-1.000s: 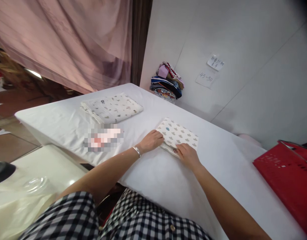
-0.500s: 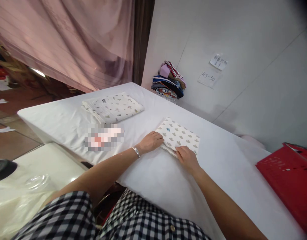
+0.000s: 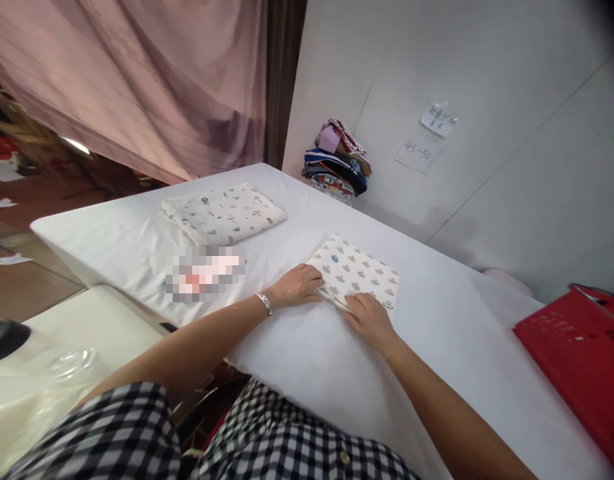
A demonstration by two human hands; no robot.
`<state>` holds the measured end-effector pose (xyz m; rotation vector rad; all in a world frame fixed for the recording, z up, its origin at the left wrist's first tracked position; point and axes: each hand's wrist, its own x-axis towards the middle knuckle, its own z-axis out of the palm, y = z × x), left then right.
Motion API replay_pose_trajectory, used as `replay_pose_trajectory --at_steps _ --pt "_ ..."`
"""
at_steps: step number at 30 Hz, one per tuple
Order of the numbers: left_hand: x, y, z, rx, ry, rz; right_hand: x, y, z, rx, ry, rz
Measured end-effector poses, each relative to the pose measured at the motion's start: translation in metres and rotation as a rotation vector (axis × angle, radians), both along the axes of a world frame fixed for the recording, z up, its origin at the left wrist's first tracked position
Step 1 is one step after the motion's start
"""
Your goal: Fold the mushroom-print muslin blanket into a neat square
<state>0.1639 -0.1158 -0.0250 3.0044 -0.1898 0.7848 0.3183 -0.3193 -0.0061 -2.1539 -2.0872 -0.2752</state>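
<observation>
A folded white cloth (image 3: 359, 270) with grey cloud-like motifs and a small blue one lies flat on the white-covered table (image 3: 307, 353). My left hand (image 3: 297, 285), with a silver bracelet at the wrist, pinches the cloth's left corner. At the near edge, my right hand (image 3: 371, 319) has its fingers closed on the layers; the fingertips are partly hidden. Farther left lies another folded white cloth (image 3: 227, 212), printed with small plants and figures, which neither hand touches.
A blurred-out pinkish item (image 3: 204, 273) lies left of my left forearm. Folded clothes (image 3: 337, 163) are stacked by the wall beyond the table. A red bin (image 3: 561, 340) stands at the right. A cream surface (image 3: 131, 327) with clear plastic adjoins the table at left.
My right hand has shifted slightly left along the near edge of the cloth. My left hand has moved a little left, still at the corner.
</observation>
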Motion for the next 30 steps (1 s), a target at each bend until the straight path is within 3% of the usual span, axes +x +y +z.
replay_pose_trajectory --at_steps 9,15,18,23,26,30 --pt "0.008 0.0 0.005 -0.027 -0.012 0.055 0.005 0.0 0.0 0.091 0.127 -0.063" --pt "0.007 -0.002 0.007 0.052 0.017 0.042 0.003 0.001 -0.001 0.036 0.034 -0.058" --pt "0.012 -0.002 0.013 0.095 0.008 0.066 0.007 0.004 0.005 0.059 0.011 -0.069" --pt "0.025 0.0 0.03 0.117 -0.119 0.15 0.017 0.009 0.022 0.247 -0.046 -0.16" --pt "0.022 0.0 0.022 0.127 -0.111 0.095 0.012 0.008 0.016 0.159 -0.109 -0.107" --pt "0.011 -0.002 -0.003 0.116 -0.072 0.039 0.001 0.004 -0.002 0.039 -0.114 -0.038"
